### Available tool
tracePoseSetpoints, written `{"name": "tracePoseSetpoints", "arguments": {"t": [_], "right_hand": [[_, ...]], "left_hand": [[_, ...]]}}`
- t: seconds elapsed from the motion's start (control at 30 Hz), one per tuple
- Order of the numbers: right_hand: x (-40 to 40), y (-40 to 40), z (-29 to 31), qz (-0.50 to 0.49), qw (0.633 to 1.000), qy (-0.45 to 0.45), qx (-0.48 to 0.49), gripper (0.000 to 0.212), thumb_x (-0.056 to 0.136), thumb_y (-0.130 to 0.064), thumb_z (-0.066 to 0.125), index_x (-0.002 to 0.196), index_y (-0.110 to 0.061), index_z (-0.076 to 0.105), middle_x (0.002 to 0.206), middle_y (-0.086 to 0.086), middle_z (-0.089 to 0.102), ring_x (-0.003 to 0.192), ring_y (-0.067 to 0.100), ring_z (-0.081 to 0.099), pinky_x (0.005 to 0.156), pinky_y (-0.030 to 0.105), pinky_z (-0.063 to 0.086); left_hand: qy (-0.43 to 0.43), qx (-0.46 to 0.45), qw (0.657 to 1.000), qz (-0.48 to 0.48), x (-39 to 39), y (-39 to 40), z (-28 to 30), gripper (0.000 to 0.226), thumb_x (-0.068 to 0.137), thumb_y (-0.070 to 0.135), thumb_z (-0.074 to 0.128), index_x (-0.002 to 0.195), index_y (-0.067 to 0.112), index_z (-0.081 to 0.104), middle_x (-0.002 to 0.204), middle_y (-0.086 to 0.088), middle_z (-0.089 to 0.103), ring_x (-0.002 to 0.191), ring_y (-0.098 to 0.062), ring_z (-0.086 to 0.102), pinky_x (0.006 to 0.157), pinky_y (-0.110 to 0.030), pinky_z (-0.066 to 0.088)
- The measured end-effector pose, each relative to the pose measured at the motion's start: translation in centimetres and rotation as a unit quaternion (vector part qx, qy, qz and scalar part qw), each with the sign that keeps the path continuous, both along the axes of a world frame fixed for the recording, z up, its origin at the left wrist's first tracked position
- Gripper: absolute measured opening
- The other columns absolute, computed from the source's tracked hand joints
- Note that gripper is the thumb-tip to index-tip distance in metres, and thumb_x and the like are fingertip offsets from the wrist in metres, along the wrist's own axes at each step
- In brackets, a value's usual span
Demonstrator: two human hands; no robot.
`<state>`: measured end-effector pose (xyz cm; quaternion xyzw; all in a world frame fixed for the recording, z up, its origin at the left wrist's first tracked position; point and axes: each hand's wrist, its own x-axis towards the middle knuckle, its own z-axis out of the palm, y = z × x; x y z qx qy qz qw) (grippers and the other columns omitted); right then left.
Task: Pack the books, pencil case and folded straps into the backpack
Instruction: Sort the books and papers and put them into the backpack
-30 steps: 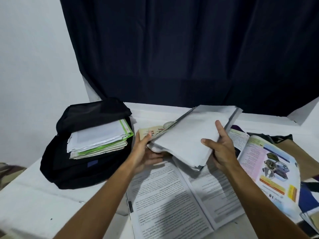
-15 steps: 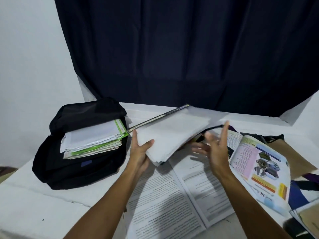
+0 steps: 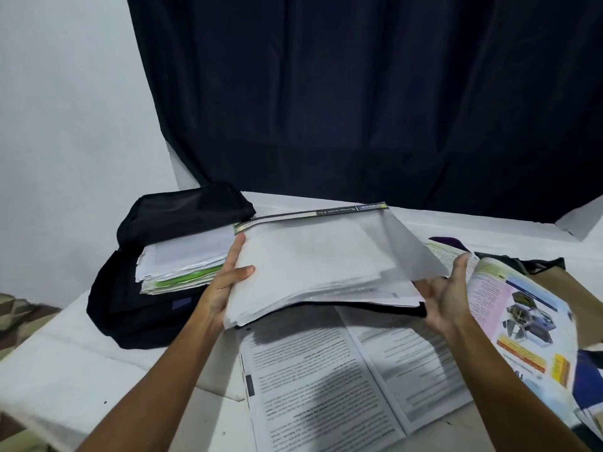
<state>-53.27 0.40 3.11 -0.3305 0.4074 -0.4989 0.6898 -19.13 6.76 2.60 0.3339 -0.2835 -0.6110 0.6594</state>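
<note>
White, floppy pages make this book (image 3: 313,265) sag above the worktop (image 3: 65,370), right of the backpack (image 3: 137,298). Your left hand (image 3: 225,285) pinches its edge; your spread right hand (image 3: 447,305) supports underneath. Grip the stiffer spine.

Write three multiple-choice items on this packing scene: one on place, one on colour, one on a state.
1. Where does the stack of books with green edges lie?
A. on the backpack
B. on the floor
C. in the right hand

2. What colour is the backpack?
A. red
B. black
C. white

3. The book held by the left hand is
A. lifted above the open book
B. inside the backpack
C. lying flat on the table

Key: 1 A, the stack rests on it; 2 B, its fabric is black; 3 A, it casts a shadow below.
</note>
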Motion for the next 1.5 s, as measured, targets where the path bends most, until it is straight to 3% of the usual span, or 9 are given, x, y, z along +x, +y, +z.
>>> {"name": "tracePoseSetpoints", "arguments": {"t": [0.1,0.2,0.3,0.73,0.83,0.93,1.03,1.17,1.5], "right_hand": [[-0.6,-1.0,0.8,0.079,0.995,0.029,-0.055,0.083,0.074,-0.085,0.002,0.145,-0.052,0.029,0.147,-0.008,0.041,0.13,0.014,0.042,0.102,0.057,0.04],[0.0,-1.3,1.5,0.17,0.983,0.01,-0.075,0.079,0.07,-0.081,0.047,0.142,-0.052,0.034,0.14,0.009,0.054,0.123,0.028,0.057,0.086,0.047,0.056],[0.5,-2.2,0.7,0.235,0.966,0.056,-0.088,0.099,0.05,-0.034,0.094,0.139,-0.028,0.05,0.131,0.002,0.062,0.11,0.027,0.065,0.076,0.036,0.059],[12.9,-2.4,0.0,0.265,0.961,0.058,-0.061,0.108,0.017,-0.014,0.099,0.119,-0.013,0.065,0.11,0.016,0.071,0.079,0.026,0.073,0.065,0.034,0.061],[16.5,-2.1,-0.2,0.241,0.969,0.04,-0.034,0.111,0.018,-0.007,0.097,0.123,-0.009,0.062,0.097,0.016,0.074,0.074,0.026,0.073,0.058,0.031,0.059],[19.3,-1.6,-0.3,0.191,0.981,0.033,0.001,0.082,0.055,0.013,0.073,0.133,-0.004,0.054,0.089,0.016,0.074,0.072,0.025,0.072,0.06,0.031,0.06],[21.9,-0.9,-0.7,0.124,0.992,0.02,0.027,0.061,0.078,0.022,0.054,0.134,-0.002,0.052,0.084,0.015,0.074,0.069,0.023,0.072,0.06,0.03,0.06],[25.1,0.5,-0.7,0.047,0.998,0.034,0.041,0.056,0.08,0.02,0.056,0.13,-0.004,0.055,0.073,0.015,0.072,0.06,0.02,0.07,0.056,0.028,0.059],[35.3,2.5,-1.2,-0.109,0.992,0.005,0.061,0.063,0.08,0.02,0.06,0.136,-0.006,0.05,0.096,0.014,0.067,0.079,0.026,0.067,0.061,0.027,0.059]], "left_hand": [[-0.096,0.016,0.995,-0.026,2.0,0.5,0.3,0.071,0.089,-0.011,0.042,0.146,0.032,0.04,0.121,0.005,0.063,0.085,-0.019,0.073,0.06,-0.028,0.058],[-0.191,0.023,0.979,-0.069,3.9,0.5,0.4,0.092,0.071,-0.013,0.064,0.145,0.036,0.04,0.124,0.006,0.062,0.091,-0.018,0.071,0.066,-0.029,0.058],[-0.222,0.04,0.967,-0.115,5.0,0.6,0.6,0.108,0.05,0.002,0.088,0.141,0.039,0.044,0.123,0.003,0.067,0.101,-0.022,0.069,0.071,-0.031,0.058],[-0.335,0.2,0.916,-0.093,16.7,1.3,3.2,0.083,0.065,-0.003,0.08,0.136,0.032,0.053,0.122,-0.011,0.068,0.103,-0.024,0.069,0.079,-0.031,0.058],[-0.449,0.234,0.859,-0.072,19.8,0.0,3.9,0.066,0.068,0.015,0.086,0.127,0.027,0.059,0.11,-0.008,0.069,0.092,-0.022,0.068,0.077,-0.03,0.055],[-0.629,0.204,0.746,0.075,22.6,-3.1,3.5,0.04,0.082,0.029,0.077,0.119,0.022,0.061,0.109,-0.008,0.066,0.091,-0.026,0.067,0.075,-0.032,0.054],[-0.735,0.114,0.646,0.171,25.1,-7.0,2.7,0.05,0.086,0.039,0.07,0.13,0.016,0.059,0.128,-0.008,0.061,0.12,-0.027,0.055,0.099,-0.033,0.042],[-0.849,0.114,0.509,0.086,27.8,-11.8,2.0,0.081,0.084,0.065,0.058,0.151,0.028,0.031,0.159,-0.008,0.026,0.147,-0.035,0.017,0.115,-0.055,0.016],[-0.854,0.009,0.517,0.054,31.8,-15.9,4.9,0.057,0.087,0.064,0.054,0.127,0.025,0.061,0.119,-0.01,0.066,0.111,-0.035,0.059,0.091,-0.044,0.047]]}}
